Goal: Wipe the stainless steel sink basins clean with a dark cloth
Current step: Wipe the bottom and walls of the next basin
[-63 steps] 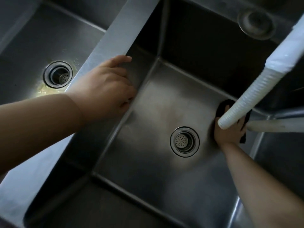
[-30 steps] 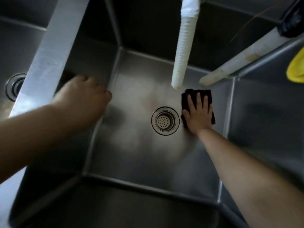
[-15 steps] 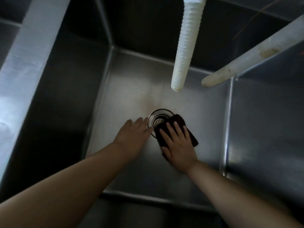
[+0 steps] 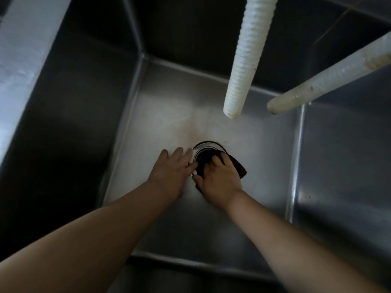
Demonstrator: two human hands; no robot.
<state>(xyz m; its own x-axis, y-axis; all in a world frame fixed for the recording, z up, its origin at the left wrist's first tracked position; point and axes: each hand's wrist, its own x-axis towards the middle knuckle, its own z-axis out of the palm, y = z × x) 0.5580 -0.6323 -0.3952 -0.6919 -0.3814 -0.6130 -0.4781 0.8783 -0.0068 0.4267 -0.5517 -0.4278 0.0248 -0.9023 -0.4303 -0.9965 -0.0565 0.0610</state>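
A deep stainless steel sink basin (image 4: pixel 169 115) fills the view, seen from above. At the middle of its floor is the round drain (image 4: pixel 206 148), half covered. My right hand (image 4: pixel 220 179) presses the dark cloth (image 4: pixel 238 167) into the drain, fingers curled on it. My left hand (image 4: pixel 171 173) lies flat on the basin floor just left of the drain, fingers spread, its fingertips touching the drain rim and the cloth's edge. Both forearms reach in from the bottom of the frame.
A white ribbed hose (image 4: pixel 245 58) hangs down over the basin's far part, its end above the drain. A second pale pipe (image 4: pixel 325 78) slants in from the right. The steel divider (image 4: pixel 23 45) rises at the left; a basin wall (image 4: pixel 342 166) stands at the right.
My right hand has bunched the cloth and pushed it further over the drain. My left hand has slid closer, now touching the drain rim. Earlier it came down off the divider.
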